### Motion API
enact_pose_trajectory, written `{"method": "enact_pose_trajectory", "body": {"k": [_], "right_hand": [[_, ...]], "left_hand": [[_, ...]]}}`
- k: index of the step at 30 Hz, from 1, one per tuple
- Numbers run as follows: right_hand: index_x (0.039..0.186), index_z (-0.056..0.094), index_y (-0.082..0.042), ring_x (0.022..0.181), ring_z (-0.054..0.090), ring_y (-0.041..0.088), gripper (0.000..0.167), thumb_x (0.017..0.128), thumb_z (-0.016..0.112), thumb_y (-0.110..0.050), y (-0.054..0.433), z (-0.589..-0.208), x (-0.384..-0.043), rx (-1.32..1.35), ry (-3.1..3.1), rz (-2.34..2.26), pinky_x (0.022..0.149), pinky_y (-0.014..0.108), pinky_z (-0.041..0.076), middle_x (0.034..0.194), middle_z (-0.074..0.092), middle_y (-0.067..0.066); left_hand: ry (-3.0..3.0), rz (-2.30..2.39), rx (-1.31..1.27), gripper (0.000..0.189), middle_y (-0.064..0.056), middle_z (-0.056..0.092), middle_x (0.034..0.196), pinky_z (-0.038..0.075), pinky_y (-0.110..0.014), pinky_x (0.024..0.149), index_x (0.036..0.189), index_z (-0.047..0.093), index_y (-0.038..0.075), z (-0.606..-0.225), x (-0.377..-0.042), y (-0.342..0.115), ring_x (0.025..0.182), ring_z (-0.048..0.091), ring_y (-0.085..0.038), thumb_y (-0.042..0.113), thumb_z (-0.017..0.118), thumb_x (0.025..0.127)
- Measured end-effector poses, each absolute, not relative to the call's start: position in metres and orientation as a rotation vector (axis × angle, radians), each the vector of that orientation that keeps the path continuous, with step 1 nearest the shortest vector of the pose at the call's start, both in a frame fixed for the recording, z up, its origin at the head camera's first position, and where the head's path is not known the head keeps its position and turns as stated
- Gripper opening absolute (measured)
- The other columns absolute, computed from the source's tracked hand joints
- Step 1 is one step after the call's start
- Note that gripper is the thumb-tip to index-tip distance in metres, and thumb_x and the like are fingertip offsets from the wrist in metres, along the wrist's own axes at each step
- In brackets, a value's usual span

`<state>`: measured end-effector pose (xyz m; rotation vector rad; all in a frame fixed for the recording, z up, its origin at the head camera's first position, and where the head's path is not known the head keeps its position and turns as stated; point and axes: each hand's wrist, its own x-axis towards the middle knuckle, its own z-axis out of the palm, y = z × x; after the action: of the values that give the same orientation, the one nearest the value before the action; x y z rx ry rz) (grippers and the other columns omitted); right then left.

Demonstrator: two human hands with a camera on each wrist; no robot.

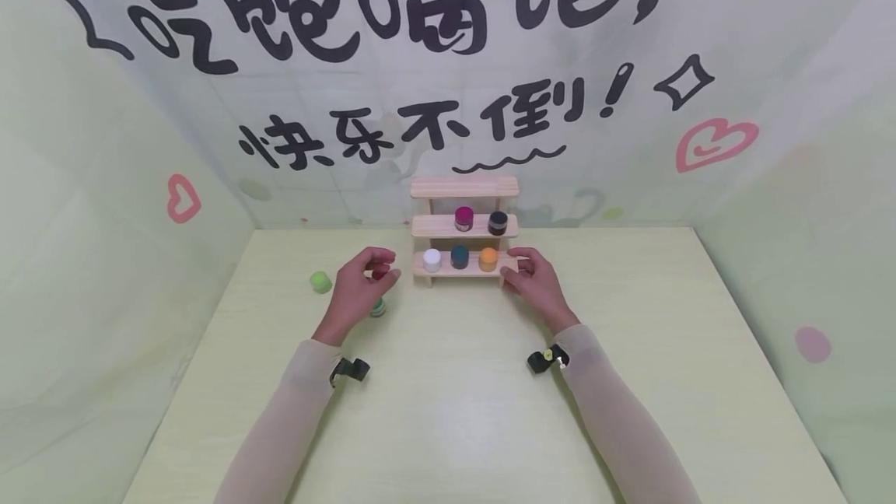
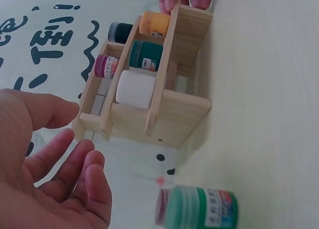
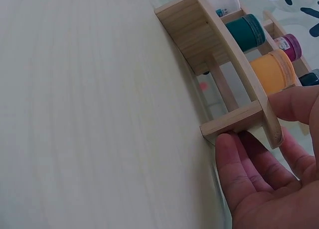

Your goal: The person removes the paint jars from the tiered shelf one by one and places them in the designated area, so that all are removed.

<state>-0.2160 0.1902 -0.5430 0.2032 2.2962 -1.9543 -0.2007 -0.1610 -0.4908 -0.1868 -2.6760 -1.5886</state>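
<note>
A three-tier wooden display rack (image 1: 464, 187) stands at the back of the table. Its bottom shelf bears a white paint jar (image 1: 432, 260), a dark teal one (image 1: 459, 257) and an orange one (image 1: 488, 259). On the middle shelf are a magenta jar (image 1: 464, 218) and a black jar (image 1: 498, 223); the top shelf is bare. My right hand (image 3: 279, 174) pinches the bottom shelf's right end, thumb above and fingers beneath. Left of the rack, my left hand (image 1: 357, 282) hovers with loosely bent fingers, nothing between them. Close by is a green jar (image 2: 214, 209), partly covering a reddish jar (image 2: 162, 206).
A light green jar (image 1: 320, 281) lies farther left on the pale wooden table (image 1: 448, 411). Right behind the rack hangs a white cloth backdrop (image 1: 392, 201) with large black lettering, and similar cloth closes off both sides.
</note>
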Motion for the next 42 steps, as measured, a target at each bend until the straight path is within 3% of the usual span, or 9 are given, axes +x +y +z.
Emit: {"method": "enact_pose_trajectory", "body": {"k": [7, 20, 32, 42], "right_hand": [[0.141, 0.059, -0.013, 0.085, 0.072, 0.016, 0.048, 0.096, 0.076, -0.017, 0.189, -0.542, -0.217, 0.215, 2.304, -1.944, 0.084, 0.028, 0.064, 0.106, 0.073, 0.009], [0.140, 0.059, -0.014, 0.083, 0.070, 0.015, 0.047, 0.096, 0.076, -0.015, 0.189, -0.543, -0.217, 0.236, 2.308, -1.939, 0.082, 0.027, 0.064, 0.106, 0.073, 0.008], [0.140, 0.059, -0.015, 0.083, 0.069, 0.014, 0.048, 0.096, 0.076, -0.017, 0.190, -0.541, -0.216, 0.231, 2.292, -1.943, 0.082, 0.026, 0.064, 0.106, 0.071, 0.008], [0.142, 0.058, -0.013, 0.086, 0.071, 0.015, 0.048, 0.097, 0.076, -0.015, 0.191, -0.541, -0.217, 0.219, 2.278, -1.952, 0.083, 0.028, 0.064, 0.106, 0.071, 0.008]], "left_hand": [[-2.633, -1.593, -0.205, 0.031, -0.016, 0.072, 0.126, 0.057, -0.042, 0.090, 0.125, 0.068, 0.011, -0.482, -0.212, -0.146, 0.109, 0.066, -0.024, 0.024, 0.075, 0.098], [-2.604, -1.598, -0.266, 0.030, -0.009, 0.073, 0.124, 0.056, -0.036, 0.086, 0.127, 0.068, 0.012, -0.468, -0.232, -0.123, 0.109, 0.068, -0.023, 0.016, 0.074, 0.097], [-2.551, -1.669, -0.316, 0.034, -0.004, 0.073, 0.116, 0.059, -0.040, 0.092, 0.128, 0.068, 0.009, -0.458, -0.250, -0.098, 0.109, 0.067, -0.021, 0.019, 0.076, 0.096], [-2.554, -1.786, -0.267, 0.040, -0.010, 0.071, 0.120, 0.058, -0.039, 0.102, 0.131, 0.066, 0.006, -0.463, -0.267, -0.078, 0.111, 0.069, -0.025, 0.020, 0.078, 0.095]]}}
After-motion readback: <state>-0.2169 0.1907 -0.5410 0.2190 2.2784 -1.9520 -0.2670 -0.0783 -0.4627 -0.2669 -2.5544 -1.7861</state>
